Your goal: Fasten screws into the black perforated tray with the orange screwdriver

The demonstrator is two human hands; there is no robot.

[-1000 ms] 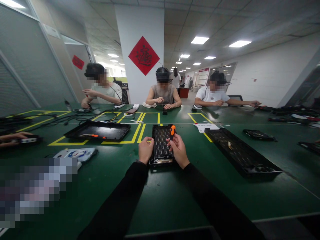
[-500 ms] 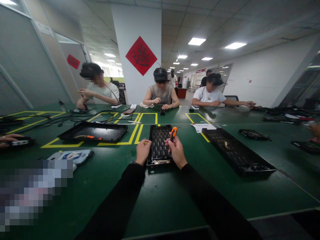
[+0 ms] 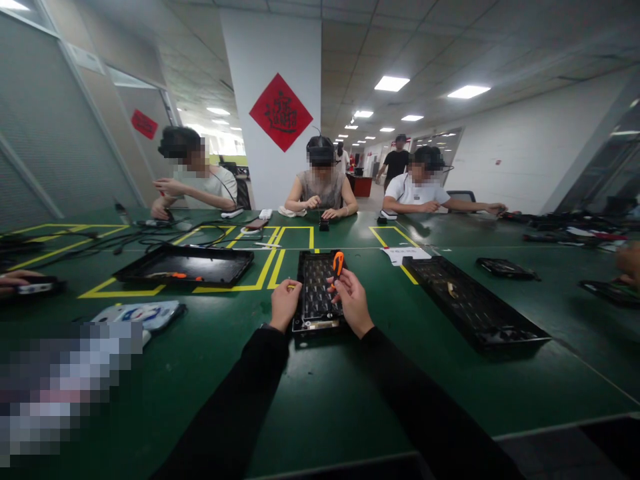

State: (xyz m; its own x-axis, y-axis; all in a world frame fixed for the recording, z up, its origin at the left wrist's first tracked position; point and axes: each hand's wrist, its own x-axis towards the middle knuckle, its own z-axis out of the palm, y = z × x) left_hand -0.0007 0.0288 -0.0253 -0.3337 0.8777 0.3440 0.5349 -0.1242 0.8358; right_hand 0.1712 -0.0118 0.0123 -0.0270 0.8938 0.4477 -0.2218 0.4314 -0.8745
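In front of me lies a black shallow case [image 3: 315, 277] with rows of small shapes across its inside and a pale strip at its near end. My right hand [image 3: 356, 308] is closed round a screwdriver [image 3: 339, 264] with an orange and black handle, tilted over the case's right side. Its tip is too dark to make out. At the case's left edge is my left hand [image 3: 284, 307], its fingers pinched together. A small yellow bit shows at those fingertips, too small to name.
To the left lies a black tray [image 3: 220, 268] with orange-handled tools in it. A long black case [image 3: 475, 303] is on the right beside a paper sheet [image 3: 407, 255]. Cables [image 3: 145, 237] run across the far left. Several people sit around the green table [image 3: 320, 407].
The orange handle has tipped slightly left and my right hand has shifted a little with it. My left hand stays by the case's edge. A person in black has come into view behind.
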